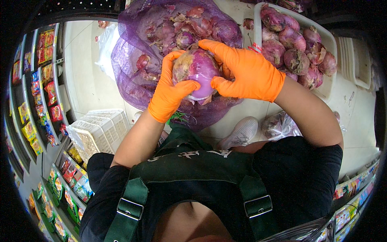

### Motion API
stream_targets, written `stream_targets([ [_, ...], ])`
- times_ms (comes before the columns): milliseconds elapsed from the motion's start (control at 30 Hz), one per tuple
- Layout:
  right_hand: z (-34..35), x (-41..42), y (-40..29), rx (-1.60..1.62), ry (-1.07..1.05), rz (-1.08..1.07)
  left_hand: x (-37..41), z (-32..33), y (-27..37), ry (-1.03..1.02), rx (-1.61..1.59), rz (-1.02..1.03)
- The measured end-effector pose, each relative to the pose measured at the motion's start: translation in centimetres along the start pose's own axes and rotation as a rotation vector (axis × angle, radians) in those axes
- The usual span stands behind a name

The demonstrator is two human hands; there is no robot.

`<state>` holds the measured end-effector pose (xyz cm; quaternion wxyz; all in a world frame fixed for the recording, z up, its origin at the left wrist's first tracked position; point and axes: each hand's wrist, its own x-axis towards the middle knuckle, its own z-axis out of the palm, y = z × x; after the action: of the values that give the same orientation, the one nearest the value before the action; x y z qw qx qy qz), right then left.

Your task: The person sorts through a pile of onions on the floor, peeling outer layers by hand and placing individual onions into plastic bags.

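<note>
A large red onion (203, 71) is held up between my two hands, both in orange gloves. My left hand (173, 87) grips its left side, with the thumb across the front. On the right side my right hand (248, 71) touches it, thumb low and index finger over the top. The onion shows smooth purple flesh in front and dry brownish skin at its upper left. Beneath it lies an open purple mesh sack (133, 87) with loose skins (199, 25) and a smaller red onion (185, 40) in it.
A white plastic tub (331, 81) piled with red onions (297, 60) stands at the right, near stacked pale trays (353, 63). Bagged onions (279, 124) lie by my shoe (242, 133). A white plastic crate (102, 127) and shelves of packets (45, 90) are at the left.
</note>
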<state>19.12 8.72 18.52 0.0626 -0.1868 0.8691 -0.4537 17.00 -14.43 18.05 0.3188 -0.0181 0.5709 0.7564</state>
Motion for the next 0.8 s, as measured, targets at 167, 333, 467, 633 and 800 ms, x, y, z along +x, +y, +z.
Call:
stream_targets([
  [167,1.2,-0.3,0.0,-0.19,0.05,-0.071,-0.2,0.4,-0.4,0.022,0.046,-0.018],
  [333,1.8,-0.5,0.0,-0.307,0.044,-0.087,-0.3,0.2,-0.7,0.04,0.019,-0.083],
  [467,1.8,-0.5,0.1,-0.329,0.035,-0.071,-0.1,-0.1,-0.8,0.024,0.006,-0.099],
  [633,1.5,-0.5,0.5,-0.355,0.079,-0.053,0.3,0.0,-0.1,-0.012,-0.12,-0.146],
  [800,0.9,-0.1,0.5,-0.326,0.065,-0.058,0.3,-0.2,-0.5,0.0,-0.19,-0.172],
])
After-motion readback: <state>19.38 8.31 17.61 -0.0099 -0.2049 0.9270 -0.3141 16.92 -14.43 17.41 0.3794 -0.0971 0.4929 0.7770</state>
